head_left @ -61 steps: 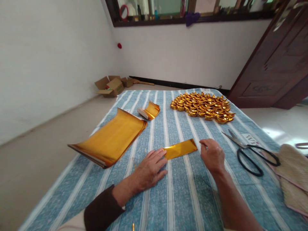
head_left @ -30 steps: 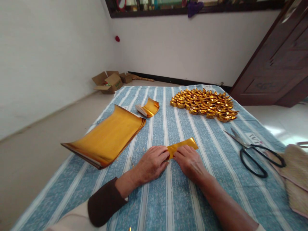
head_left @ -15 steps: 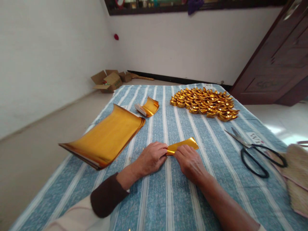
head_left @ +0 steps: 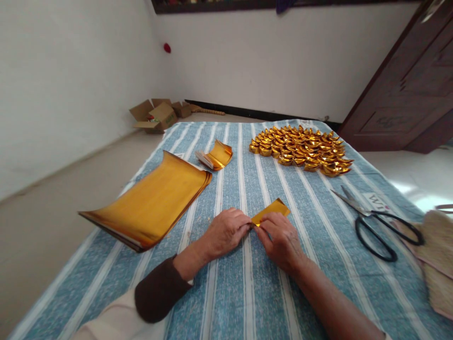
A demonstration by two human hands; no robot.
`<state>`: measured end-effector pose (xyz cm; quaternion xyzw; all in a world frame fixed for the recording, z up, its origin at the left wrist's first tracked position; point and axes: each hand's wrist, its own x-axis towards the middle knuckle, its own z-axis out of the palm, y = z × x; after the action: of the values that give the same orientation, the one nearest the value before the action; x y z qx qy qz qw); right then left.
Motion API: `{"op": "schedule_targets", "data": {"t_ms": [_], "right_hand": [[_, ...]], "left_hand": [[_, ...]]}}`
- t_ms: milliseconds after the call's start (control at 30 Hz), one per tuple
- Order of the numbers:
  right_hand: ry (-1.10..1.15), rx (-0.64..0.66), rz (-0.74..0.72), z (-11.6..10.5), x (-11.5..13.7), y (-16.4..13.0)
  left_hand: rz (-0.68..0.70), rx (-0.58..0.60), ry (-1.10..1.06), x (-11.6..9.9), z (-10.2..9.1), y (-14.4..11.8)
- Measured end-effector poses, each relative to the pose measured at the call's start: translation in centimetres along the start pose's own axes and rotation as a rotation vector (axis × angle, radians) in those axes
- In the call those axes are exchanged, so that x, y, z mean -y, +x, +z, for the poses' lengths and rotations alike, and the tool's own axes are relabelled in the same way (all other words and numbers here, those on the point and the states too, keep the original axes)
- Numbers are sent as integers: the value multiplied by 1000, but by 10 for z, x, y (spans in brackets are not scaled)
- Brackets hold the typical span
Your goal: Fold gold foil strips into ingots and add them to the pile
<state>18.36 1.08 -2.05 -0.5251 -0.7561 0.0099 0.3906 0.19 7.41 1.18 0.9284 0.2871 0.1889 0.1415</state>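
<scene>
On striped cloth (head_left: 247,293), left hand (head_left: 226,231), right hand (head_left: 281,241) pinching gold strip (head_left: 271,209), no legible writing

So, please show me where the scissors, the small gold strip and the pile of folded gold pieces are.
scissors (head_left: 372,222), head view, near the pivot.
small gold strip (head_left: 273,208), head view, free end.
pile of folded gold pieces (head_left: 300,148), head view, middle.

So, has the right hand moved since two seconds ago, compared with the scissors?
Yes. The right hand has moved left, away from the scissors, and now meets the left hand at the near end of the gold paper strip.
</scene>
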Motion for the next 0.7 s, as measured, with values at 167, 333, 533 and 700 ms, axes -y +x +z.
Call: {"op": "schedule_targets", "data": {"t_ms": [167,333,533,700], "right_hand": [[47,-34,91,2,1,-1],[16,-20,140,2,1,-2],[21,-2,175,3,-1,-2],[44,-4,187,3,-1,-2]], "left_hand": [[-68,-53,-5,-2,6,-1],[-121,-102,-1,-4,10,-3],[-148,-196,48,-7,16,-8],[-158,-190,94,-10,16,-10]]}}
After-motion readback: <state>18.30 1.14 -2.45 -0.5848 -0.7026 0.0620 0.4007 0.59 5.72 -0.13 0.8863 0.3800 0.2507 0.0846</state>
